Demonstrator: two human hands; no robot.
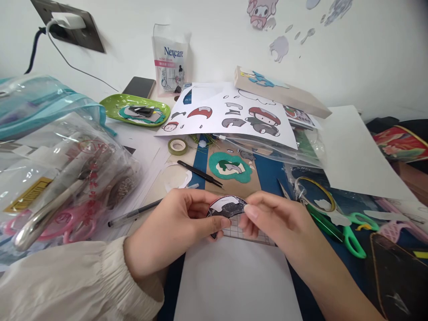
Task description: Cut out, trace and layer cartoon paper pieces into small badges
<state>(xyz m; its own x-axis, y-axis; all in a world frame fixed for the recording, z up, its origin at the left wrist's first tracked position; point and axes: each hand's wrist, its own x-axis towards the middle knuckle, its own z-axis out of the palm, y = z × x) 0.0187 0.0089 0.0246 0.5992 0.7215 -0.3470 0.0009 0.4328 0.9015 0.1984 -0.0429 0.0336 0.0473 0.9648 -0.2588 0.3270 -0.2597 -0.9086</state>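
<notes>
A curved black and white cut-out piece (230,206) is held up between both hands near the middle of the view. My left hand (187,218) pinches its left end, thumb across the lower edge. The fingers of my right hand (272,216) are closed on its right end. Under the hands lies a grid-lined board (234,232), partly hidden by them, with a plain white sheet (236,276) in front. Just beyond are black tweezers (200,174) and a teal felt shape (216,165) with smaller cut pieces on it.
Printed character sheets (214,120) lie behind, by a green tray (115,104) of scraps and a tape roll (177,146). Plastic bags with pink scissors (80,223) crowd the left. Green-handled scissors (354,243) lie on the right, and a pen (133,214) rests beside my left hand.
</notes>
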